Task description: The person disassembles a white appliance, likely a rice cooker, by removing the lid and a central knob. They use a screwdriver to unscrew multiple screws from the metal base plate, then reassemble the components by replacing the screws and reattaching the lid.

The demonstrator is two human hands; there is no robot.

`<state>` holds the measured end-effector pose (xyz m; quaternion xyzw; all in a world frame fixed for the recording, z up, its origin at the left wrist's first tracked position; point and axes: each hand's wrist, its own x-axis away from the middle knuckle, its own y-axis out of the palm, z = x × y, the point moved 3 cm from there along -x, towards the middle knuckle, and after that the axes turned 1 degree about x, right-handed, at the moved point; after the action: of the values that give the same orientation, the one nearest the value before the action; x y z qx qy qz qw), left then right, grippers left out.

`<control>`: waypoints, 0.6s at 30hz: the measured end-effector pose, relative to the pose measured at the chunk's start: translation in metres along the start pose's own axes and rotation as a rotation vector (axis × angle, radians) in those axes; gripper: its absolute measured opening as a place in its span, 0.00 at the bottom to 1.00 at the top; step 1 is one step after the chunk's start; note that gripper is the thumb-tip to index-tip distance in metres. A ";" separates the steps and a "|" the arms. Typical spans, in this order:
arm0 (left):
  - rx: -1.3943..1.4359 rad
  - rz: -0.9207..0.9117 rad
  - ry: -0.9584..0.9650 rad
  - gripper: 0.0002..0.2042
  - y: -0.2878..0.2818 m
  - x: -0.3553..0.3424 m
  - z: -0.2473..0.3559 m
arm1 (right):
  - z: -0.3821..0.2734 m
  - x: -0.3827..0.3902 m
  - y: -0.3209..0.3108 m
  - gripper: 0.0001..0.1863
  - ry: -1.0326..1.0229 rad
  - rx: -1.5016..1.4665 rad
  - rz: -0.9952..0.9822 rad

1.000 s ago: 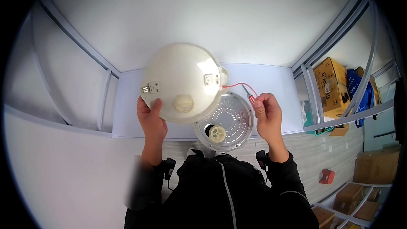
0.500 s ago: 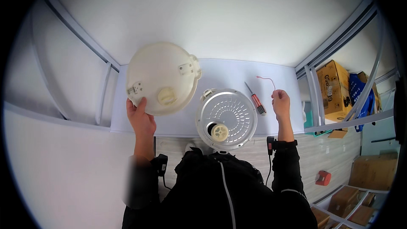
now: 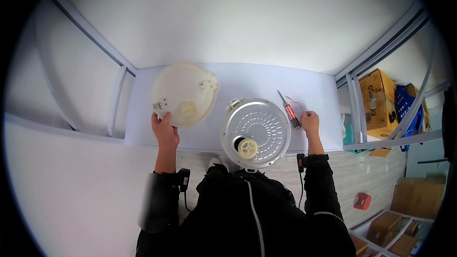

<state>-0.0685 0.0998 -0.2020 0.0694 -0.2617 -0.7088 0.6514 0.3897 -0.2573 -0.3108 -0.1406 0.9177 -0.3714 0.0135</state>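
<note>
My left hand grips the near edge of a round cream plastic lid cover, thumb on its upper face. The cover has two small metal brackets and a round cream cap near its right-hand lower side. My right hand pinches the end of a thin red wire, whose free length curves up and left past a screwdriver. That screwdriver, with a red and black handle, lies on the table. Between my hands sits a round silver metal lid with embossed dashes and a cream slotted vent piece beside a dark hole.
The white table stands against a pale wall, framed by metal posts. Cardboard boxes and a blue bag stand off to the right. A red object is on the floor, near shelves of boxes at the lower right.
The cream cover in my left hand has come down toward the table and slightly right. My right hand has moved nearer and a little left, bringing the red wire beside the screwdriver.
</note>
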 end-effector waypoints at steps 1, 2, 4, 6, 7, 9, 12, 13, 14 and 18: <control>-0.003 0.014 -0.011 0.26 -0.004 -0.003 -0.006 | -0.001 -0.003 -0.002 0.15 0.022 -0.024 -0.040; -0.006 0.022 -0.020 0.27 -0.007 -0.006 -0.012 | -0.001 -0.004 -0.002 0.16 0.045 -0.048 -0.080; -0.010 0.039 -0.039 0.27 -0.012 -0.010 -0.025 | -0.013 0.003 -0.007 0.16 0.056 -0.063 -0.088; -0.037 0.048 -0.056 0.28 -0.015 -0.013 -0.036 | -0.026 0.011 -0.015 0.17 0.035 -0.047 -0.072; -0.049 0.054 -0.063 0.28 -0.018 -0.014 -0.041 | -0.033 0.015 -0.018 0.17 0.006 -0.023 -0.058; -0.060 0.066 -0.086 0.28 -0.024 -0.018 -0.054 | -0.053 0.026 -0.028 0.16 -0.086 -0.048 -0.032; -0.078 0.097 -0.137 0.29 -0.018 -0.018 -0.064 | -0.093 0.057 -0.053 0.14 -0.233 -0.201 -0.058; -0.081 0.121 -0.152 0.29 -0.019 -0.018 -0.068 | -0.106 0.066 -0.057 0.13 -0.270 -0.253 -0.124; -0.079 0.132 -0.154 0.29 -0.022 -0.020 -0.071 | -0.118 0.077 -0.060 0.13 -0.305 -0.306 -0.190; -0.075 0.163 -0.172 0.30 -0.026 -0.030 -0.089 | -0.149 0.113 -0.079 0.09 -0.356 -0.415 -0.308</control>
<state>-0.0486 0.1038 -0.2973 -0.0374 -0.2946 -0.6663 0.6840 0.2814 -0.2411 -0.1402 -0.3404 0.9251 -0.1432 0.0887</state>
